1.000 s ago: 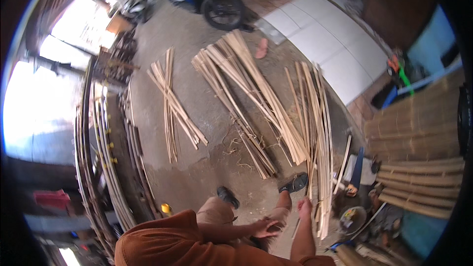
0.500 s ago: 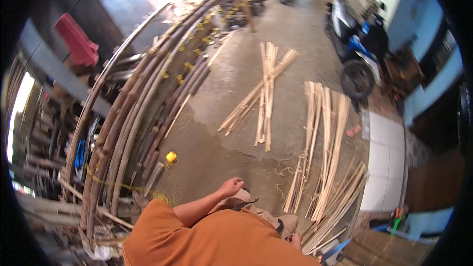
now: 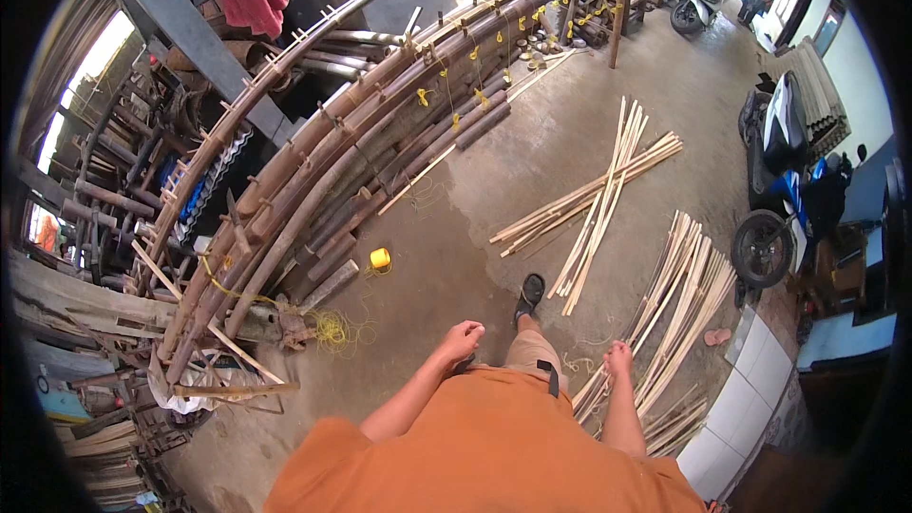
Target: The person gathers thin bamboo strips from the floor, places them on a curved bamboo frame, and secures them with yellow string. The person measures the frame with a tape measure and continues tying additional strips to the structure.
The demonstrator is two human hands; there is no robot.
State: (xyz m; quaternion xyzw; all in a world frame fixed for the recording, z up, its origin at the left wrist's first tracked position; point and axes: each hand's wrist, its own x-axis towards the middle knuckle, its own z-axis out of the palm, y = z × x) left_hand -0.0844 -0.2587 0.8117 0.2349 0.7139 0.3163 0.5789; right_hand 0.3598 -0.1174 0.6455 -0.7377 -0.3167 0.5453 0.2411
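Note:
My left hand (image 3: 460, 340) hangs in front of me, its fingers loosely bent and apart, with nothing in it. To the right, my right hand (image 3: 617, 359) is closed into a loose fist, and I see nothing in it. It appears just above the near end of a fanned-out row of pale bamboo strips (image 3: 686, 290) lying on the floor. Ahead, two bundles of strips (image 3: 608, 192) lie crossed over each other. One sandalled foot (image 3: 530, 296) is stepping forward between my hands. More strips (image 3: 676, 423) lie beside my right forearm.
Long bamboo poles (image 3: 313, 154) with short pegs form a rack along the left. A yellow spool of twine (image 3: 380, 258) and tangled twine (image 3: 340, 331) lie on the floor beside it. A motorbike (image 3: 774, 218) stands at the right, near white tiles (image 3: 760, 361). Another motorbike (image 3: 701, 2) is farther back.
My view has swung to the left, so the rack and strips sit farther right in it. My right arm has come fully into view, and one foot has stepped forward.

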